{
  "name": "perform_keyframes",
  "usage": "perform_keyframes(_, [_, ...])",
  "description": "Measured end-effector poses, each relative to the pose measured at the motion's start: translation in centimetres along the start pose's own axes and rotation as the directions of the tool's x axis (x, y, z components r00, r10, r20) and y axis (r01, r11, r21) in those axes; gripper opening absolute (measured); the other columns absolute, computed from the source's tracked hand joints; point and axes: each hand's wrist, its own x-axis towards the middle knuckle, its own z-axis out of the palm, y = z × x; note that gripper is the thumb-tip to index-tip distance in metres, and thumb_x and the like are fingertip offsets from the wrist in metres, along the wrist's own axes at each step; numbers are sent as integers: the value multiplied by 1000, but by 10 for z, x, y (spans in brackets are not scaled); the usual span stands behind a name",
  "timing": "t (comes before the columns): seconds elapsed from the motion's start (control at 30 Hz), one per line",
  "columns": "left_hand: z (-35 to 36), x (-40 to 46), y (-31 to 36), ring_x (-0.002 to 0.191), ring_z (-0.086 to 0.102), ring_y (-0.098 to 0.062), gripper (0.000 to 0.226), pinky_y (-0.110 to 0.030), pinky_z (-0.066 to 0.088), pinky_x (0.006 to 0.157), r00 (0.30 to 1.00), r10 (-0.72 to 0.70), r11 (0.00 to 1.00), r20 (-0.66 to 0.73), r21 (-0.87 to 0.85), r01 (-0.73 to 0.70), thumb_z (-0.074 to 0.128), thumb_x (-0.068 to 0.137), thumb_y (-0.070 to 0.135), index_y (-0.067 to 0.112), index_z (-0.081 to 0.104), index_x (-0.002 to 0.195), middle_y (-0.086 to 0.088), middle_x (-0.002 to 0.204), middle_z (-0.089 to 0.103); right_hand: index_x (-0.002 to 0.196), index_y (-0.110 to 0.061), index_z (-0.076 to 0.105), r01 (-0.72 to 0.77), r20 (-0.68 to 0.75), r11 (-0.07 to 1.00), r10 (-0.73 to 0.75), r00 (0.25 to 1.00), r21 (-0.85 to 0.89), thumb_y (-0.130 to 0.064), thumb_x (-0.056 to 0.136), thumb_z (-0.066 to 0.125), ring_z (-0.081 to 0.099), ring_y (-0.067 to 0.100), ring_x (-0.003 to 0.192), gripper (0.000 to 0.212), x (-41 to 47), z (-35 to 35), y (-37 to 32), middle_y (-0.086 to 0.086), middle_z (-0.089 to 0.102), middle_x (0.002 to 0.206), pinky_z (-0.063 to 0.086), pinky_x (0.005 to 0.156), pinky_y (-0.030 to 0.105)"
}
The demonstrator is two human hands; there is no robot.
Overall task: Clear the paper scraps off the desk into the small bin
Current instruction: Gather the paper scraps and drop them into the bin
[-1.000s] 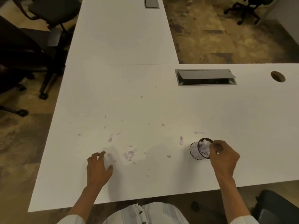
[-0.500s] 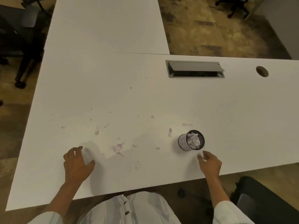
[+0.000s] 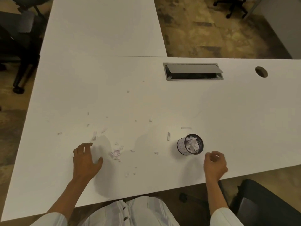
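Bench (image 3: pixel 228 111): cut off by the right and top edges of the frame; the near left corner is lost at the lower left edge.
Small bin (image 3: pixel 190 144): its floor is hidden by the crumpled paper packed inside.
Paper scraps (image 3: pixel 116 153): the smallest flecks are too small for shape or colour to be told.
Left hand (image 3: pixel 85 162): the palm is turned down, so it cannot be told whether anything is held under it.
Right hand (image 3: pixel 215 163): the fingertips are curled under and hidden; contact with the bench cannot be told.
Chairs (image 3: pixel 267 203): only cropped, dark parts are seen at the corners.
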Motion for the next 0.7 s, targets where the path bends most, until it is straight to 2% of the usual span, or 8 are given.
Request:
perform_keyframes(0.1, [1,9,23,115,38,-38,71,-54,44,82,998,60,998,-20,-24,-60,83,64,19,5,47,123,-20,125,48,90,-10,63,164,36,981,-169,985,106,-11,82,72,63,10,67,12,1,-18,-29,1,65,77,51,65,11])
perform_keyframes(0.17, [3,15,37,117,38,-38,70,-54,44,84,997,75,996,-13,-43,-76,82,65,19,6,47,123,-19,126,47,88,-13,64,262,163,960,-275,948,93,-12,82,72,63,4,69,10,5,-19,-41,-3,66,76,48,61,5])
perform_keyframes(0.27, [6,20,49,117,38,-38,68,-54,43,84,996,89,994,-12,-61,-90,82,65,18,5,47,123,-19,127,46,88,-19,66,419,341,908,-393,854,-4,-14,84,70,64,2,69,7,14,-13,-50,-8,67,75,49,57,8])
perform_keyframes(0.33, [5,22,50,116,38,-38,68,-54,43,84,996,84,994,-19,-62,-85,82,65,18,5,47,122,-19,127,46,88,-20,68,462,357,886,-421,834,-36,-15,84,70,63,3,66,7,23,-10,-53,-10,67,73,47,55,9])
perform_keyframes(0.47, [0,17,36,115,38,-37,68,-53,43,81,999,32,998,-33,-52,-33,82,65,18,6,47,123,-17,126,47,84,-16,71,462,291,886,-434,853,-32,-15,80,72,63,5,64,4,49,6,-75,-4,70,72,42,60,3])
perform_keyframes(0.53, [-4,13,27,115,38,-38,68,-54,43,81,999,8,999,-33,-42,-9,82,65,18,5,48,122,-18,125,47,85,-16,73,431,350,892,-364,863,-137,-19,79,72,65,6,68,8,68,28,-89,-1,72,77,40,64,5])
perform_keyframes(0.6, [-8,7,19,115,38,-39,68,-55,44,81,999,-27,999,-32,-28,26,82,65,18,4,48,122,-19,125,48,92,-15,73,388,477,859,-201,855,-334,-27,76,74,67,19,87,20,90,60,-99,2,73,90,42,71,16])
perform_keyframes(0.7, [-13,0,7,116,38,-40,69,-57,43,83,996,-75,997,-39,-27,74,83,65,17,4,48,122,-20,125,48,94,-8,68,407,623,697,74,779,-591,-43,65,81,65,29,92,48,108,104,-109,11,69,98,48,70,27])
